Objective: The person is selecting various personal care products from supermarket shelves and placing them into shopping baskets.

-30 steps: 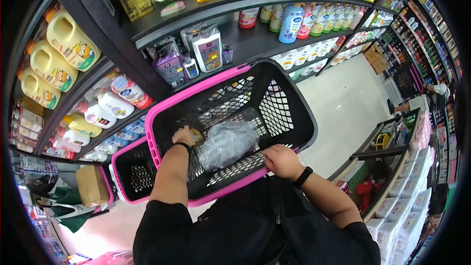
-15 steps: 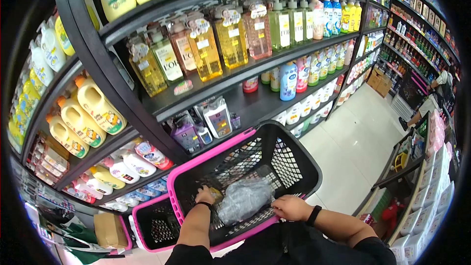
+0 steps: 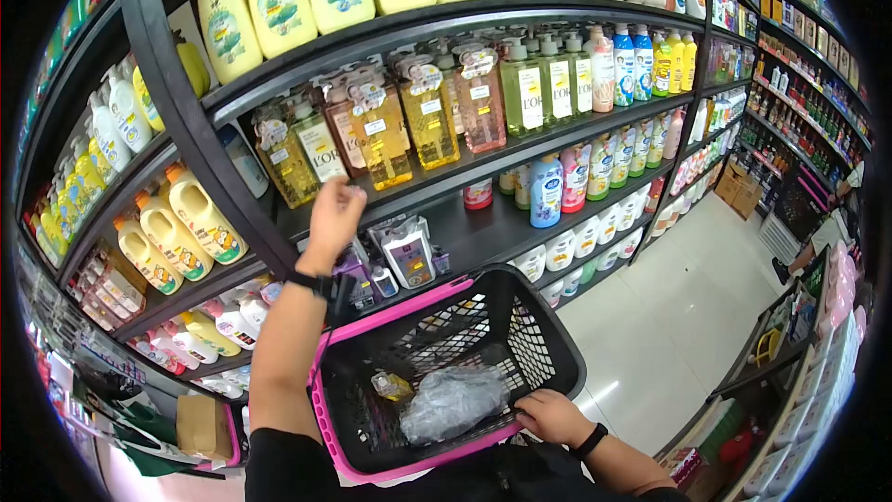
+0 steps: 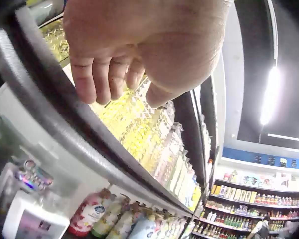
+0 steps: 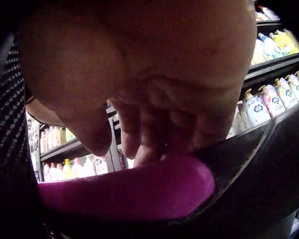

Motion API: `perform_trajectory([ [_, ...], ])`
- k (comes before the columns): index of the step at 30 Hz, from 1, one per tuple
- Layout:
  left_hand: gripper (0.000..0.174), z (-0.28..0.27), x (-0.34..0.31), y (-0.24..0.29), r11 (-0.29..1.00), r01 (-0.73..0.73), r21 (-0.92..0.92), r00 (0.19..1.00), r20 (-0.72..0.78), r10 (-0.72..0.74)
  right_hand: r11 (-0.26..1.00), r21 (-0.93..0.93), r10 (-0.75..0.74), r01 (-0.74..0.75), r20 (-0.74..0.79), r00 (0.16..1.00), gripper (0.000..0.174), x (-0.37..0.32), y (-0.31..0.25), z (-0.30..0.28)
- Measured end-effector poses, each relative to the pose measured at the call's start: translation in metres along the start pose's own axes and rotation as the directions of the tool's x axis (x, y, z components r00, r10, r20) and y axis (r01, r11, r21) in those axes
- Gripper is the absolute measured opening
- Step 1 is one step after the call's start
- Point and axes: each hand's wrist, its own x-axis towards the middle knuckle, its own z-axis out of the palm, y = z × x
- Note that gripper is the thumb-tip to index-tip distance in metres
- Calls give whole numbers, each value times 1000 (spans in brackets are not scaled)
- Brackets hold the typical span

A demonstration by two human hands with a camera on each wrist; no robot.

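My left hand point(image 3: 336, 214) reaches up to the shelf edge in front of clear pump bottles point(image 3: 381, 135) of yellow liquid, holding nothing. In the left wrist view its fingers point(image 4: 102, 82) hang loosely bent beside the thumb, overlapping the yellow bottles point(image 4: 127, 122). A black shopping basket point(image 3: 548, 358) with pink trim stands below. My right hand point(image 3: 555, 416) grips its near rim; the right wrist view shows bent fingers point(image 5: 182, 132) over the pink edge point(image 5: 134, 189). Inside the basket lie a crumpled clear plastic bag point(image 3: 455, 404) and a small yellowish packet point(image 3: 392, 386).
Large cream-yellow bottles point(image 3: 279, 5) line the shelf above. Purple packages point(image 3: 353, 270) and a white pouch point(image 3: 409, 256) sit below. At the right stand stacked white tubs point(image 3: 799, 418). A cardboard box point(image 3: 204, 426) is at the lower left, and a person point(image 3: 822, 232) is down the aisle.
My left hand has left the small packet in the basket and risen to the pump-bottle shelf. My right hand stays at the basket rim. The head view has tilted up.
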Motion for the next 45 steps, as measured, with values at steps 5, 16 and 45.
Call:
perform_trajectory([
  [5, 63, 42, 67, -12, 975, 87, -203, 994, -51, -99, 975, 218, -18, 53, -159, 987, 18, -24, -10, -19],
  [16, 47, 47, 60, 15, 789, 228, -571, 973, 109, -202, 947, 289, 202, -139, -201, 959, 18, -62, -1, -12],
  [45, 85, -111, -274, 124, 726, 466, -506, 846, 496, -197, 466, 884, -100, 23, 27, 995, 65, 158, -137, -17],
])
